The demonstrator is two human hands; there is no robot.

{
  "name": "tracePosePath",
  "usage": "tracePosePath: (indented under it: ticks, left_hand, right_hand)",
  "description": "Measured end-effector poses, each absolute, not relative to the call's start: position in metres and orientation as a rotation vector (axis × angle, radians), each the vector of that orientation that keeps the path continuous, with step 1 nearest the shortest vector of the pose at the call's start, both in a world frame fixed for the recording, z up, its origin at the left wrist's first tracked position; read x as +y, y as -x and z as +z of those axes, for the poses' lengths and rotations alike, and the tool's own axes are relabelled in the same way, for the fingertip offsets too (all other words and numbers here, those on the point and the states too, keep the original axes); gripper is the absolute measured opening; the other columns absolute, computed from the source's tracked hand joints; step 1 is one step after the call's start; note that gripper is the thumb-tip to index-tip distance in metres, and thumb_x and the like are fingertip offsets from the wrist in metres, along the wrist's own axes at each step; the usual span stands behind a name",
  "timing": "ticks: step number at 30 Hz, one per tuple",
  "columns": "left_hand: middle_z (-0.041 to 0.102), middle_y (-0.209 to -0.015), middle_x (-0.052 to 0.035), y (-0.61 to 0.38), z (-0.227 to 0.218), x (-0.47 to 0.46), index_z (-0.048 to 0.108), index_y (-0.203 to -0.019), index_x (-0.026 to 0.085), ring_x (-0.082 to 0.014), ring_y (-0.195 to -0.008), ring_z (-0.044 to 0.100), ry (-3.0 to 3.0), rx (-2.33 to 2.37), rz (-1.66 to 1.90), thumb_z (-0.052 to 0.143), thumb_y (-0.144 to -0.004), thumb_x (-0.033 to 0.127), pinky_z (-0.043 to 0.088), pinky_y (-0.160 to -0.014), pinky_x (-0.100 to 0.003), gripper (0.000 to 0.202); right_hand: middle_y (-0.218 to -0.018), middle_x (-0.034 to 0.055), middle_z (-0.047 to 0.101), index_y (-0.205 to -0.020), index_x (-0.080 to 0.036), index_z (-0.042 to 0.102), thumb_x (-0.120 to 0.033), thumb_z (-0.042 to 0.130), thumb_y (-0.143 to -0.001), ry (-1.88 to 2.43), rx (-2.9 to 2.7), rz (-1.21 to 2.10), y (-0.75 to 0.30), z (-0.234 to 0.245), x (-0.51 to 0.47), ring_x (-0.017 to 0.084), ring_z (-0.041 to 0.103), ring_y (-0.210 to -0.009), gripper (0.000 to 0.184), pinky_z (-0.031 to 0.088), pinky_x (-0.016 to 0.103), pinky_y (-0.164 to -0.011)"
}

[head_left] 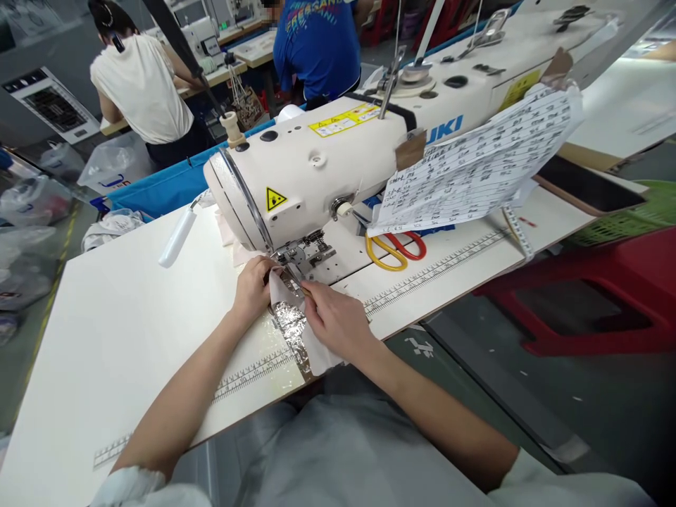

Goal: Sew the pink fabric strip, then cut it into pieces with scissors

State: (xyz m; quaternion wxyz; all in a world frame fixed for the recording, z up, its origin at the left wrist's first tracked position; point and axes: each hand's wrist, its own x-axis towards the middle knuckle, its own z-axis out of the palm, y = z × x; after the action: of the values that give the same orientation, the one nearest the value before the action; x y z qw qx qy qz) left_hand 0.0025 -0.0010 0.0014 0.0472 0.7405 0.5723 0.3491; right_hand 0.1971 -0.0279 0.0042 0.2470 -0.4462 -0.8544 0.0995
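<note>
with fingers of the left hand (253, 289) bent and pinched on the far left edge of a pale pink cloth (320, 353), right beside the presser foot (281, 256) of a white industrial sewing machine (296, 165). with fingers of the right hand (341, 320) curled around what looks like a slim metal tool (296, 275), pointing far and left; cannot tell the exact kind. the cloth: stretched from near the presser foot to the near edge of the bench (132, 303), beside a shiny clear strip (290, 322). along the near side of the bench, ruler markings (433, 272). to the right, partly under handwritten sheets (475, 169), scissors (389, 267) with yellow and red handles. farther right, a dark-screened device (586, 184), a green basket (649, 204) and a red plastic stool (660, 282). along the far edge, a blue fabric trough (166, 189). at far left, a person in a white top (142, 91); far middle, a person in a blue shirt (320, 53).
</note>
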Motion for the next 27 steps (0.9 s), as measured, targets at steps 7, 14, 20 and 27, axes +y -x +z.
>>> tracePosePath:
  ticks: [7,14,20,27]
  left_hand:
    - [0.062,-0.084,-0.005,-0.0025,-0.0004,0.0012,0.058,-0.086,0.019,-0.0186,-0.081,0.058,-2.295,1.737,1.022,0.052,-0.087,0.024,0.05,-0.07,-0.032,0.008]
    - [0.062,-0.084,-0.0045,-0.0015,-0.0006,0.003,0.057,-0.085,0.02,-0.0187,-0.08,0.059,-2.284,1.75,1.017,0.053,-0.087,0.024,0.05,-0.07,-0.033,0.007]
    - [0.064,-0.082,-0.0026,0.0007,0.0012,0.0021,0.055,-0.08,0.02,-0.0168,-0.077,0.061,-2.309,1.746,1.058,0.051,-0.089,0.025,0.05,-0.068,-0.03,0.011]
    - [0.064,-0.087,-0.0065,0.0016,-0.0024,0.0021,0.057,-0.087,0.019,-0.0185,-0.081,0.06,-2.616,1.72,1.014,0.048,-0.089,0.017,0.053,-0.07,-0.032,0.009]
  right_hand:
    - [-0.107,0.0092,0.068,-0.124,-0.014,0.054,-0.021,0.036,-0.097,1.265,-2.383,0.272,-0.1953,0.0058,-0.0245,0.02,0.066,-0.079,0.033,0.046,0.027,-0.058]
    - [-0.108,0.011,0.068,-0.124,-0.014,0.054,-0.023,0.034,-0.098,1.23,-2.367,0.278,-0.1967,0.0031,-0.0251,0.02,0.066,-0.079,0.034,0.046,0.027,-0.057]
    - [-0.105,0.0111,0.069,-0.123,-0.014,0.054,-0.022,0.035,-0.098,1.246,-2.372,0.267,-0.1969,0.0046,-0.0257,0.02,0.066,-0.079,0.033,0.045,0.026,-0.057]
    - [-0.106,0.0104,0.068,-0.126,-0.014,0.052,-0.022,0.034,-0.099,1.284,-2.426,0.214,-0.1937,0.0058,-0.0239,0.019,0.065,-0.079,0.034,0.043,0.026,-0.056]
